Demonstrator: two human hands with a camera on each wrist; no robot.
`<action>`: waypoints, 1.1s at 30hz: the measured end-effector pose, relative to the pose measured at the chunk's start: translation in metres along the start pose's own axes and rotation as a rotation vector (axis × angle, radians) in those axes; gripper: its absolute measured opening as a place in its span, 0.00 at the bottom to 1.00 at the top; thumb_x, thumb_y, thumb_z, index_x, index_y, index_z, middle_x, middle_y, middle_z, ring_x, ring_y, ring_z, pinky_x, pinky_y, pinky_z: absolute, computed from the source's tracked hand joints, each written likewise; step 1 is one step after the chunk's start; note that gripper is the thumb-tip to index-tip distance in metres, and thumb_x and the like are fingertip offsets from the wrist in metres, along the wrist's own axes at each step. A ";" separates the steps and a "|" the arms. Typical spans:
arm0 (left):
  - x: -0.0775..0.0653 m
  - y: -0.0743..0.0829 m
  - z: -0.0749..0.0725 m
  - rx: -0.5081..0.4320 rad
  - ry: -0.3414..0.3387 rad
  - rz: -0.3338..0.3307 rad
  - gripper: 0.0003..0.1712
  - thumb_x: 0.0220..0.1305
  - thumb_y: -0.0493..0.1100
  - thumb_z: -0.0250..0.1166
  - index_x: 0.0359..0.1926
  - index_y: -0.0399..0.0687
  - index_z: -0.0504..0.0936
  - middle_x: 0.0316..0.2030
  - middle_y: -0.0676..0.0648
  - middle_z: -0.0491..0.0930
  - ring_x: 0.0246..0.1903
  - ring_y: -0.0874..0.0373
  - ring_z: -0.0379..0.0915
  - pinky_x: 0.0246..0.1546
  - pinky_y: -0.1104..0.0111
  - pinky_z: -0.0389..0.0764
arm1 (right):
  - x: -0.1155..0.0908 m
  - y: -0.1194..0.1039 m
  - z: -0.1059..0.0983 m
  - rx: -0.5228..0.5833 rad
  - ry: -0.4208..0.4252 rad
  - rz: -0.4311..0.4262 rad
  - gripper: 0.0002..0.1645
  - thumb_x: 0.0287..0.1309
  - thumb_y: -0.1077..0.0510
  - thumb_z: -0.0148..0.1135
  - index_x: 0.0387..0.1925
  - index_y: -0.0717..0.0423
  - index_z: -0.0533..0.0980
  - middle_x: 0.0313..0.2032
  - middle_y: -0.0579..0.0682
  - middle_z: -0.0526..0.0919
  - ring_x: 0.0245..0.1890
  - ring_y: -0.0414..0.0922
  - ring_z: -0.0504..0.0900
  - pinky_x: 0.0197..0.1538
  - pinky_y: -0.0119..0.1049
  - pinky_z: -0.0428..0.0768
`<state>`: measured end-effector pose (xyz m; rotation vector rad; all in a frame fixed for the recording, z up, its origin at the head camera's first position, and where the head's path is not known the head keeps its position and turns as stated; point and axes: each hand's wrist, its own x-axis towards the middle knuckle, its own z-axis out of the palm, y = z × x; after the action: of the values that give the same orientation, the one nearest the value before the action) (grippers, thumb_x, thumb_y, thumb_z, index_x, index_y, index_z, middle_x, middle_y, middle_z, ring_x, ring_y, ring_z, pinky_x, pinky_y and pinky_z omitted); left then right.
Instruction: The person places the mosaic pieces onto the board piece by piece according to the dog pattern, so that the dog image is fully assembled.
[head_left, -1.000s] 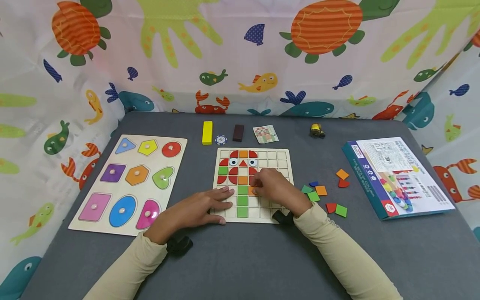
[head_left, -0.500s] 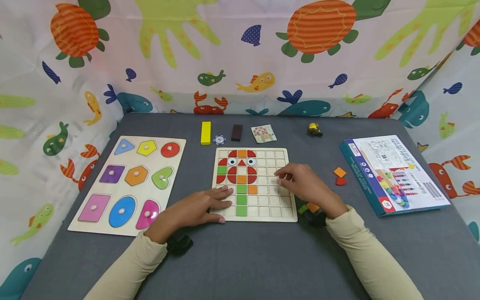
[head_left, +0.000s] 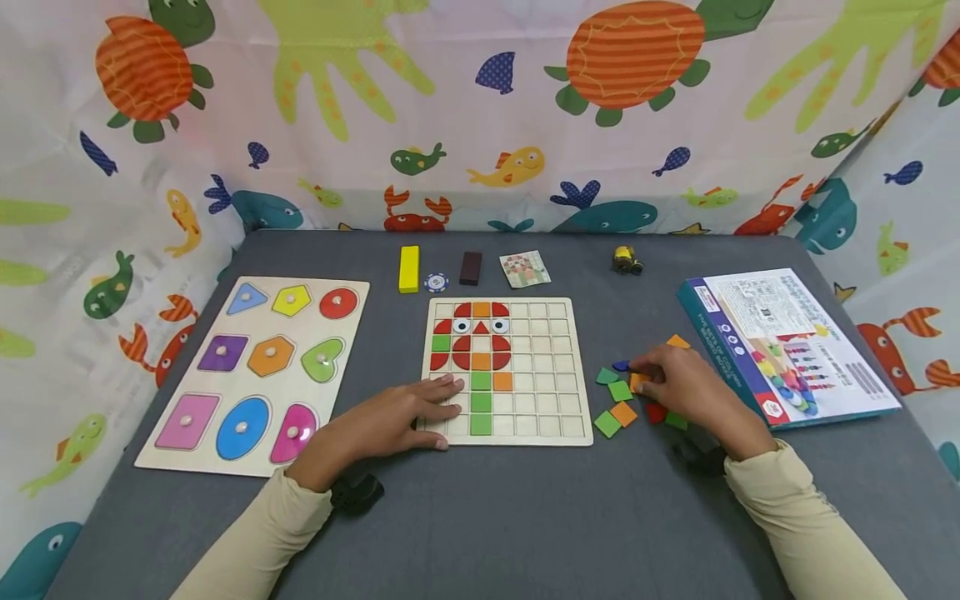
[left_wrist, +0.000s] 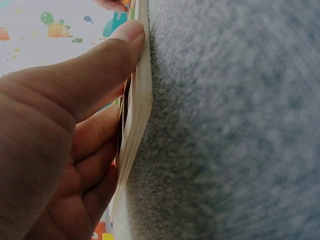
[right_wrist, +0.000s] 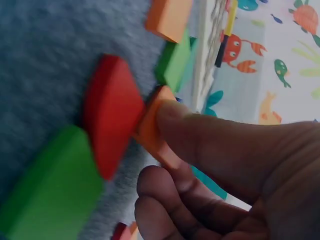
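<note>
My right hand [head_left: 686, 387] is over the loose tiles right of the grid board [head_left: 542, 367]. In the right wrist view its thumb and fingers pinch an orange square tile [right_wrist: 151, 129]. Beside that tile lie a red curved-edge tile [right_wrist: 114, 112] and a green tile [right_wrist: 50, 187]. My left hand [head_left: 397, 417] rests flat on the board's lower left corner, fingers extended, thumb at the front edge [left_wrist: 142, 95]. Red, orange and green tiles with two eye tiles fill the upper left cells; a green column [head_left: 481, 402] runs below, with an orange tile [head_left: 502, 382] beside its top.
A knobbed shape puzzle [head_left: 217, 382] lies left and a box [head_left: 795, 350] right. Behind the board are a yellow block [head_left: 408, 269], a poker chip [head_left: 437, 282], a dark block [head_left: 470, 268], a picture card [head_left: 525, 269] and a small yellow-black toy [head_left: 626, 260].
My right hand has let go of the orange tile on the board, moved right to the loose tiles and taken hold of another orange one. The left hand has stayed on the board.
</note>
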<state>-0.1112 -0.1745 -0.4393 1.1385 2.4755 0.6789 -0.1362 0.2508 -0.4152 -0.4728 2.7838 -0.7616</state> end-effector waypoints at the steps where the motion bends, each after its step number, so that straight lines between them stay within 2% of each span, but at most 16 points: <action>1: 0.000 0.000 0.000 0.003 0.002 0.001 0.33 0.61 0.52 0.69 0.65 0.47 0.74 0.71 0.49 0.61 0.72 0.53 0.48 0.64 0.55 0.64 | 0.000 -0.001 -0.001 0.001 0.016 -0.005 0.12 0.58 0.65 0.67 0.44 0.66 0.82 0.35 0.53 0.83 0.32 0.45 0.78 0.34 0.39 0.78; 5: -0.001 0.000 0.000 -0.006 0.009 0.009 0.33 0.62 0.52 0.69 0.65 0.46 0.74 0.71 0.48 0.61 0.72 0.53 0.48 0.64 0.54 0.64 | 0.004 -0.010 -0.003 0.012 0.081 -0.035 0.08 0.59 0.65 0.66 0.41 0.63 0.84 0.33 0.51 0.81 0.32 0.46 0.76 0.33 0.38 0.76; 9: -0.001 0.000 -0.001 -0.012 0.012 0.018 0.33 0.62 0.52 0.69 0.65 0.45 0.74 0.71 0.48 0.61 0.72 0.52 0.49 0.63 0.54 0.64 | 0.013 -0.031 0.003 0.043 0.084 -0.109 0.08 0.61 0.67 0.63 0.41 0.62 0.85 0.33 0.51 0.80 0.32 0.45 0.76 0.34 0.39 0.76; 13: 0.000 -0.001 -0.001 -0.008 0.013 0.024 0.32 0.62 0.52 0.68 0.65 0.45 0.74 0.71 0.48 0.61 0.72 0.52 0.49 0.64 0.54 0.64 | 0.026 -0.058 0.017 0.077 0.047 -0.203 0.09 0.60 0.68 0.64 0.42 0.62 0.84 0.35 0.49 0.83 0.33 0.42 0.78 0.37 0.38 0.79; 18: 0.000 -0.001 -0.002 -0.010 0.013 0.024 0.32 0.62 0.52 0.69 0.64 0.45 0.74 0.71 0.47 0.61 0.72 0.52 0.49 0.64 0.54 0.64 | 0.040 -0.095 0.039 0.131 -0.038 -0.282 0.09 0.60 0.66 0.65 0.43 0.61 0.83 0.35 0.46 0.83 0.33 0.39 0.78 0.38 0.37 0.79; 23: 0.001 -0.002 -0.001 -0.004 0.024 0.035 0.32 0.61 0.53 0.69 0.64 0.45 0.75 0.70 0.48 0.62 0.71 0.53 0.50 0.64 0.55 0.64 | 0.054 -0.121 0.061 0.103 -0.102 -0.360 0.06 0.60 0.67 0.64 0.38 0.57 0.83 0.35 0.47 0.84 0.33 0.38 0.77 0.39 0.36 0.78; 28: 0.001 -0.003 0.002 -0.002 0.023 0.031 0.33 0.61 0.54 0.69 0.64 0.47 0.75 0.70 0.48 0.62 0.71 0.55 0.51 0.64 0.56 0.64 | 0.059 -0.128 0.074 0.037 -0.135 -0.339 0.06 0.57 0.68 0.65 0.36 0.59 0.84 0.32 0.47 0.81 0.32 0.40 0.76 0.38 0.36 0.76; 33: -0.001 -0.002 0.000 0.003 0.016 0.017 0.33 0.61 0.53 0.69 0.64 0.46 0.75 0.70 0.48 0.62 0.71 0.53 0.50 0.64 0.55 0.64 | 0.058 -0.131 0.074 -0.003 -0.160 -0.314 0.08 0.56 0.66 0.68 0.39 0.60 0.83 0.34 0.48 0.81 0.34 0.42 0.77 0.40 0.39 0.77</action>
<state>-0.1112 -0.1765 -0.4405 1.1610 2.4837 0.6918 -0.1355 0.0897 -0.4162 -0.9433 2.5936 -0.7436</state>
